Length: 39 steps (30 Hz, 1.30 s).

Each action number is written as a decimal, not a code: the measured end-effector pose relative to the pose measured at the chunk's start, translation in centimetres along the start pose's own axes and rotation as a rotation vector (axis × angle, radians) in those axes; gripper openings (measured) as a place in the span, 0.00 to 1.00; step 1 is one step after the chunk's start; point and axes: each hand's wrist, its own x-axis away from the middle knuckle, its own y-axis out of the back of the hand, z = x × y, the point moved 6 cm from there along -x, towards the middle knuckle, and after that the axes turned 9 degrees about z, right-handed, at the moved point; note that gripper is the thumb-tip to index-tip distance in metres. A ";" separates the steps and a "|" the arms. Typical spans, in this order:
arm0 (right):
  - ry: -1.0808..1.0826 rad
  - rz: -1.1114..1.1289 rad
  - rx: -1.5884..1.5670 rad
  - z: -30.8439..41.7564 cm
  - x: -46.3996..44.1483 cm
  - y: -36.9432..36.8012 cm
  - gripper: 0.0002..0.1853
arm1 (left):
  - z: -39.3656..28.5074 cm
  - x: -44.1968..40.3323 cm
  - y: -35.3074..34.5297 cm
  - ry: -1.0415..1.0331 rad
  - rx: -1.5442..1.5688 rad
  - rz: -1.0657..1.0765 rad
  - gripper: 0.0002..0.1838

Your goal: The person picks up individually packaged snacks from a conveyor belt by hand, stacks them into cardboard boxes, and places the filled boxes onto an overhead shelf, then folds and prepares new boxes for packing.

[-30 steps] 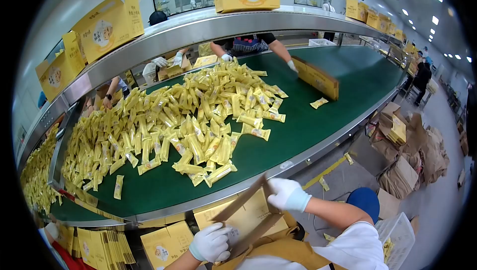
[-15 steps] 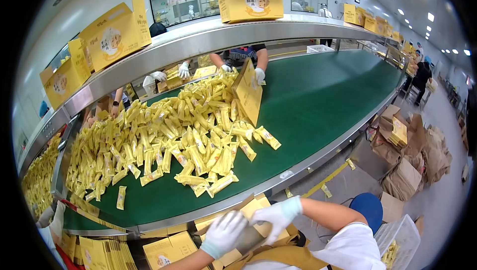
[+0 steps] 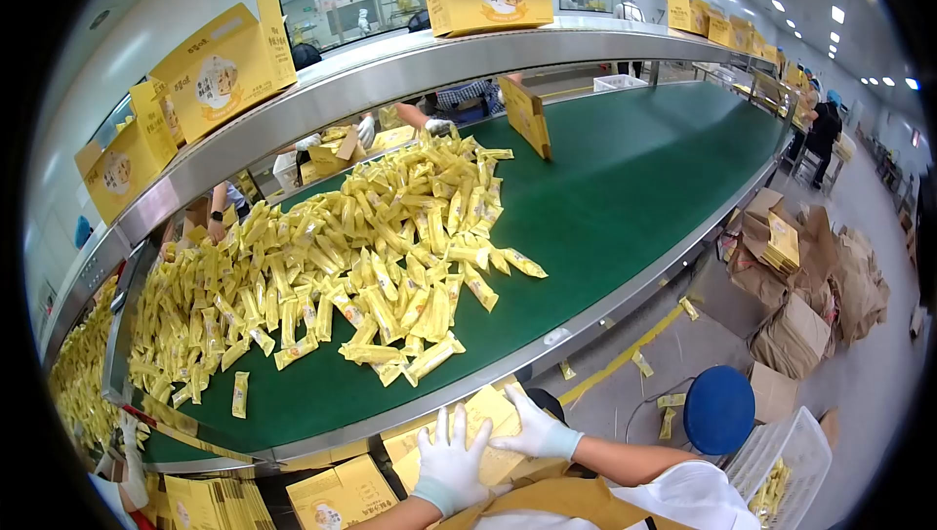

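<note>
Yellow carton (image 3: 496,411) is under both hands, just below the near edge of the conveyor belt (image 3: 634,208). Left hand (image 3: 455,467): fingers spread wide across it. Right hand (image 3: 540,428): at its right side, thumb and fingers parted; whether it grips, we cannot tell. We judge the step to be pressing the carton by hand; a next move would call for firm hold of its edges. White basket (image 3: 808,452), lower right, holds yellow packets (image 3: 771,488).
</note>
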 end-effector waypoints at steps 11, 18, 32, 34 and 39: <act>-0.055 -0.257 -0.507 -5.9 -0.4 4.5 0.30 | 8.0 4.9 5.2 -0.021 0.560 -0.600 0.67; 0.077 -0.209 -0.015 -0.3 0.1 2.1 0.41 | 8.7 1.5 -8.5 -0.307 2.261 -0.236 0.48; -0.051 0.002 0.527 8.1 2.2 1.4 0.43 | 4.9 1.4 -19.6 0.056 2.389 -0.333 0.41; -0.083 -0.060 0.505 4.5 2.2 0.6 0.42 | 4.9 1.4 -21.1 0.139 2.374 -0.348 0.41; -0.048 -0.161 0.486 5.2 1.8 0.2 0.41 | 7.2 -0.7 -23.4 0.198 2.356 -0.371 0.41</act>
